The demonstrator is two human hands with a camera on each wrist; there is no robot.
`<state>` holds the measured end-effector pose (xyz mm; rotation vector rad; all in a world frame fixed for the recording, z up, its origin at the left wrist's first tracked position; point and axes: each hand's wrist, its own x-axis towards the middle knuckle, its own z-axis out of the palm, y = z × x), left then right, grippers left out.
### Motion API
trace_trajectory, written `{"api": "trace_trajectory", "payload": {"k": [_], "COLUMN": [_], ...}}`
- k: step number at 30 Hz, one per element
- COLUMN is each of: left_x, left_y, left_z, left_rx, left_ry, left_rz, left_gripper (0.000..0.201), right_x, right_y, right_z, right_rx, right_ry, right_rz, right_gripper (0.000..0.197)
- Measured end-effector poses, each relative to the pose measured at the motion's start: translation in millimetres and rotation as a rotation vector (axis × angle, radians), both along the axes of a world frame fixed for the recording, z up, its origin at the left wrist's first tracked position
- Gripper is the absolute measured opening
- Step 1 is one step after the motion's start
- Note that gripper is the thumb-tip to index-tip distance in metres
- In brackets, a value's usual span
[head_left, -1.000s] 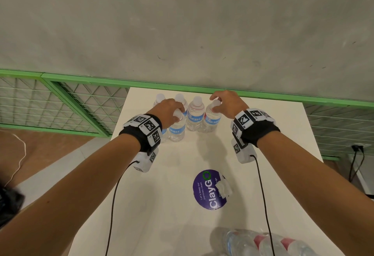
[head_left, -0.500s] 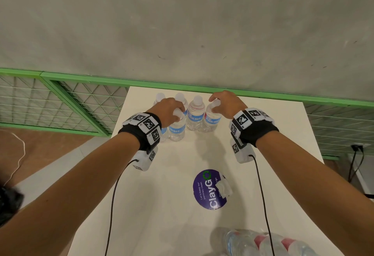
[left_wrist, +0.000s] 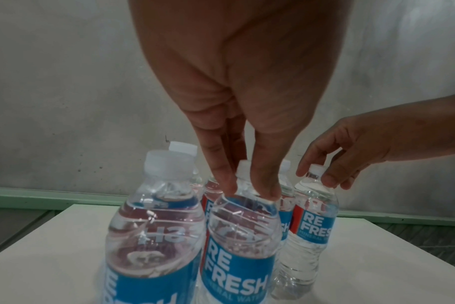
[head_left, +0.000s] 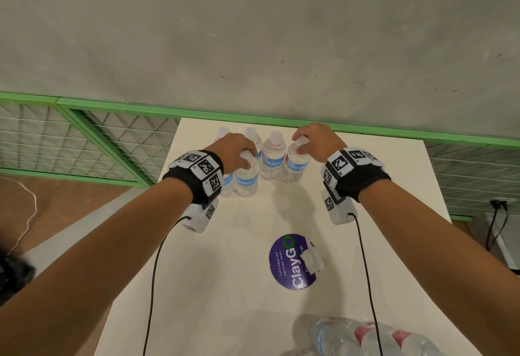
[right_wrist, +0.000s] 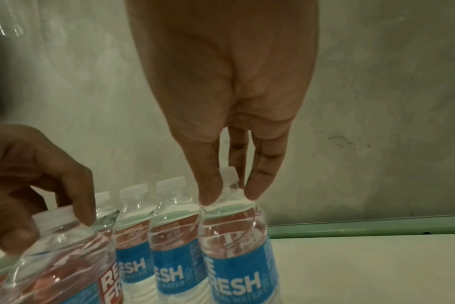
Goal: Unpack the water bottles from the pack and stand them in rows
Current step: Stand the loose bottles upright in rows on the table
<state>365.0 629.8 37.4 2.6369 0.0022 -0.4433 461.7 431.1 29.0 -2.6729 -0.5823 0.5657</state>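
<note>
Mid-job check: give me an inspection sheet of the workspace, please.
Surface: white table, purple round sticker on it.
Job's things: standing bottles grouped at far edge; remaining pack lying at near edge.
Clutter: white scrap on sticker.
Grips: left hand and right hand each pinch a bottle neck.
Cables: black leads from wrist units.
Surroundings: grey wall, green mesh rail.
</note>
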Motion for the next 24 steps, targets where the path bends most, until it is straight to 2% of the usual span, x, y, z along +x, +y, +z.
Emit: {"api": "trace_trajectory", "payload": {"k": [8,11,14,20,24], "left_x": [1.6,10.1,25.4,43.2,46.9], "left_y": [2.2,4.8,6.0,-2.0,-7.0], "left_z": [-0.4,4.5,5.7,-0.3,-3.2], "left_rx": [-0.014,-0.008,0.090,0.282,0.313], "left_ry": [-0.007,-0.107,-0.181,-0.026,-0.040], "left_rz": [-0.009,0.031,0.056,-0.017,-0.022], "left_gripper": [0.033,0.033,0.031,0.048,0.037], "right_x": [-1.6,-2.3,-3.2,-2.7,-1.3], "right_y": [-1.7,-3.4,-3.4,-5.9,-9.6], "right_z": [1.0,1.8,3.2,4.0,1.6], "right_rx": [0.018,0.040,0.059,0.096,0.115], "right_ry": [0.024,0.040,0.045,0.049,0.054], "right_rz": [-0.033,-0.053,-0.052,-0.037,-0.040], "right_gripper": [0.042,0.047,0.048,0.045,0.042]}}
